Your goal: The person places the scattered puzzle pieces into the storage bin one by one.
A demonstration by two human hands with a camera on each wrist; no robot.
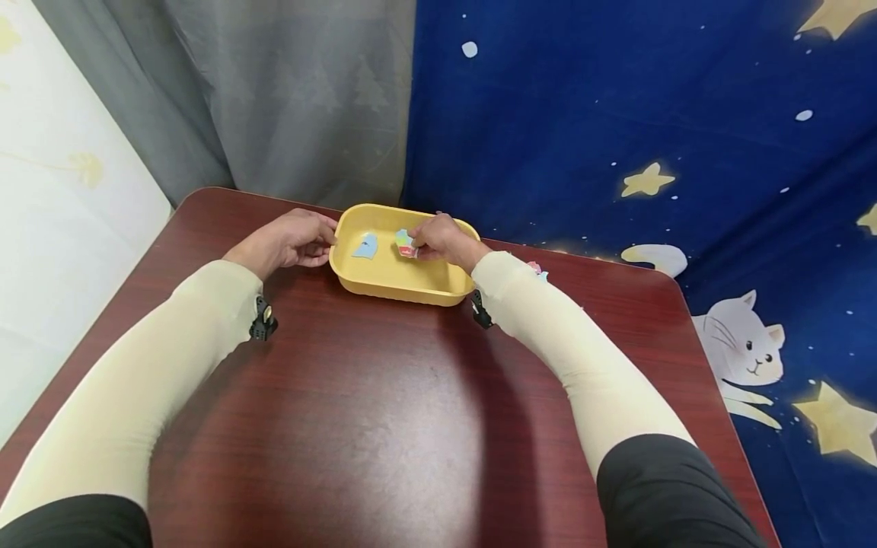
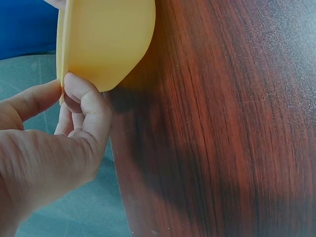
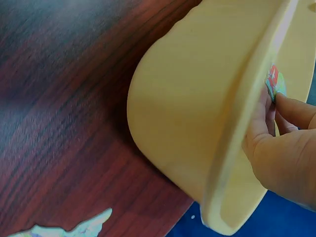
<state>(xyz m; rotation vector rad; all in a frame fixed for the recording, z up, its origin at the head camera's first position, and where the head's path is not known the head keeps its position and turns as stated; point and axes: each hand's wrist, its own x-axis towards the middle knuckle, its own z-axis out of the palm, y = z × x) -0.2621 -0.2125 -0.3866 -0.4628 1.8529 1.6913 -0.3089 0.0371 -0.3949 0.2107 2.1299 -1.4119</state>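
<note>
A yellow plastic basin (image 1: pixel 384 288) stands near the table's back edge. At its left end, my left hand (image 1: pixel 301 236) pinches the rim between thumb and fingers; the left wrist view shows this grip (image 2: pixel 64 128) up close. My right hand (image 1: pixel 445 237) reaches over the basin and pinches a small colourful paper cutout (image 1: pixel 406 245) in red, green and light blue. In the right wrist view the same cutout (image 3: pixel 274 81) shows between thumb and fingertips, partly hidden. A light blue cutout (image 1: pixel 366 246) lies on the basin's floor, left of the held one.
The dark red wooden table (image 1: pixel 356 403) ends just behind the basin, against grey (image 1: pixel 308 99) and blue (image 1: pixel 548 114) curtains. More colourful cutouts (image 1: pixel 540 272) lie right of the basin, partly behind my right forearm; one pale cutout (image 3: pixel 74 229) shows in the right wrist view.
</note>
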